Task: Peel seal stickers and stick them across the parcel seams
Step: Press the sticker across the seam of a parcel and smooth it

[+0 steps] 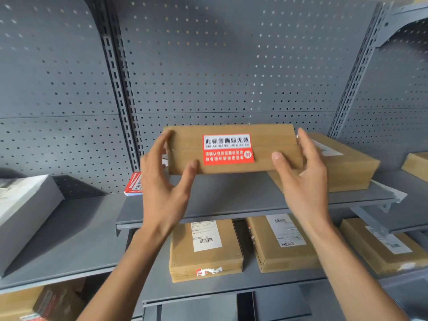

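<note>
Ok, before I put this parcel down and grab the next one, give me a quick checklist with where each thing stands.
1. Seal sticker bridges the seam of the held parcel: ok.
2. Sticker lies flat, corners down: ok, as far as visible.
3. Other seams of this parcel sealed: cannot tell, hidden.
4. Left hand and right hand each grip an end: ok.
5. Sticker stack within reach on the shelf: ok.
6. Lower parcel's sticker intact: not ok, looks torn.

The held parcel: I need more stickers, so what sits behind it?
Behind the parcel, left, a red sticker stack shows on the shelf; right, another box. The parcel and left hand hide the rest.
</note>
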### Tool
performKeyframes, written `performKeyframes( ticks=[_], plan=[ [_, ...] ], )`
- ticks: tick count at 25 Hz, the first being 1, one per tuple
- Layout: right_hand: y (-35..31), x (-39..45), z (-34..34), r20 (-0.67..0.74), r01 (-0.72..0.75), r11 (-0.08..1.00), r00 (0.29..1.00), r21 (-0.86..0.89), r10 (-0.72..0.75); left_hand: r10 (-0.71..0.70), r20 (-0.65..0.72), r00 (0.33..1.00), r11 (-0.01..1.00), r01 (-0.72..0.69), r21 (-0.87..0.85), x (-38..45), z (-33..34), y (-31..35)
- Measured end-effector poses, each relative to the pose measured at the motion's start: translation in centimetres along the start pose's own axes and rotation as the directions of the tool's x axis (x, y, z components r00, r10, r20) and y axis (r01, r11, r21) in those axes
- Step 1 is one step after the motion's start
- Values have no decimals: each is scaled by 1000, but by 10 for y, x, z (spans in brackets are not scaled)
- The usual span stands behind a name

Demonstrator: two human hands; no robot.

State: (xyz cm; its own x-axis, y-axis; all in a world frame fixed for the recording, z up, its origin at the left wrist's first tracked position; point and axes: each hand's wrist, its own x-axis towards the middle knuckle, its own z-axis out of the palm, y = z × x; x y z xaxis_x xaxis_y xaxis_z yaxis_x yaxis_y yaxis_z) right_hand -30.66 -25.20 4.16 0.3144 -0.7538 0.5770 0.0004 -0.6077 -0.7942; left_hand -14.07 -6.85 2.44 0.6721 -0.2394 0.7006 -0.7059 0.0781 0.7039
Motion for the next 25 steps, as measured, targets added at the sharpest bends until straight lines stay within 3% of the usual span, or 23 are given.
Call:
performKeyframes(
  ticks=[9,14,19,25],
  plan=[
    [-49,62,-21,78,72,991,995,-114,-64,-1,-20,1000,1000,1,-24,49,4,30],
    [-49,66,-21,91,49,993,995,-111,-39,180,56,982,979,-185,84,61,7,38],
    [-48,70,-21,94,61,992,994,-106,-51,469,289,835,761,-547,348,81,4,38],
    [-47,80,-17,125,93,990,989,-103,-80,511,421,749,617,-661,428,107,1,32]
  ],
)
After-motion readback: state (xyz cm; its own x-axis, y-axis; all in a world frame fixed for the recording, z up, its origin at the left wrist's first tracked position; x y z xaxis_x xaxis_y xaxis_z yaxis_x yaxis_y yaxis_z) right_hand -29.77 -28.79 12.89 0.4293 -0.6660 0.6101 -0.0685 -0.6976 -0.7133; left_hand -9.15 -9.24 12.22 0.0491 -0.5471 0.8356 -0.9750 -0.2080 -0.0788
